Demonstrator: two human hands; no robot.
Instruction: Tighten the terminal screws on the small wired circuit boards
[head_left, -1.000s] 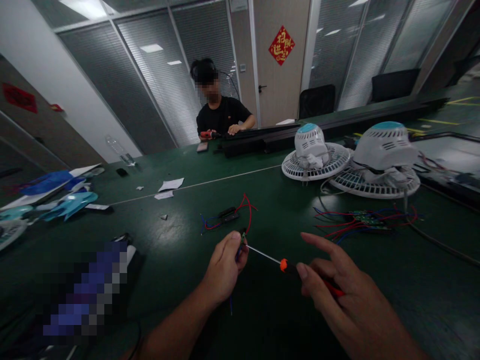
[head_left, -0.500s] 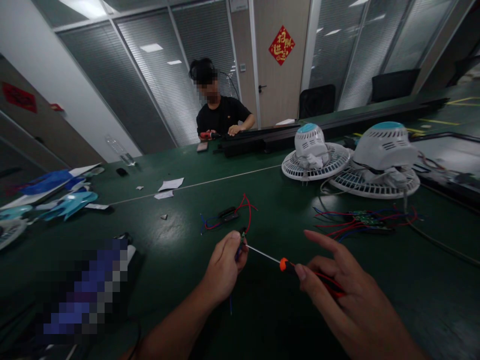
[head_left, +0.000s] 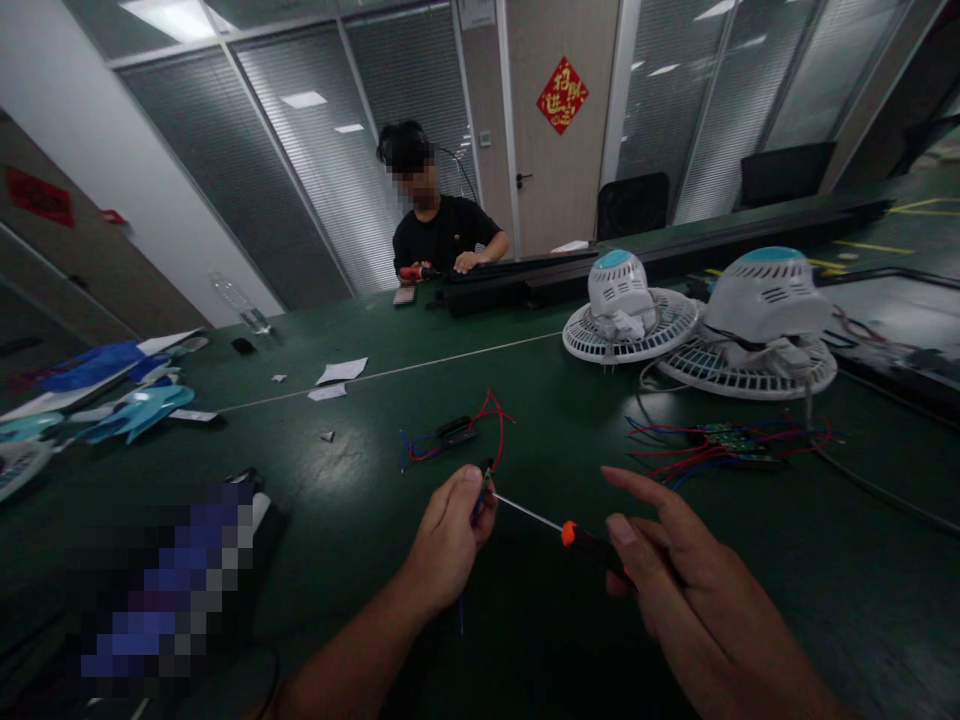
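Observation:
Between the thumb and fingers of my left hand (head_left: pixel 446 535) is a small circuit board (head_left: pixel 487 476) with red and blue wires, mostly covered by the fingers. My right hand (head_left: pixel 694 590) is closed around the black and red handle of a screwdriver (head_left: pixel 568 534), its index finger stretched out along the air above. The screwdriver's thin metal shaft points left, and its tip meets the board at my left fingertips. Just beyond my left hand, a dark wired module (head_left: pixel 456 432) with red and blue leads lies on the green table (head_left: pixel 360 530).
Several wired circuit boards (head_left: pixel 724 440) lie at the right, below two white fan heads (head_left: pixel 772 310) with grilles. Paper scraps (head_left: pixel 342 371), light-blue fan blades (head_left: pixel 142 408) and a clear bottle (head_left: pixel 241 303) lie leftward. Across the table, a person (head_left: pixel 448 235) handles a red tool beside long black strips (head_left: pixel 517 285).
My right hand has turned on the screwdriver handle, its thumb shifting right and its fingers curling further round. My left hand and the board stay almost where they were.

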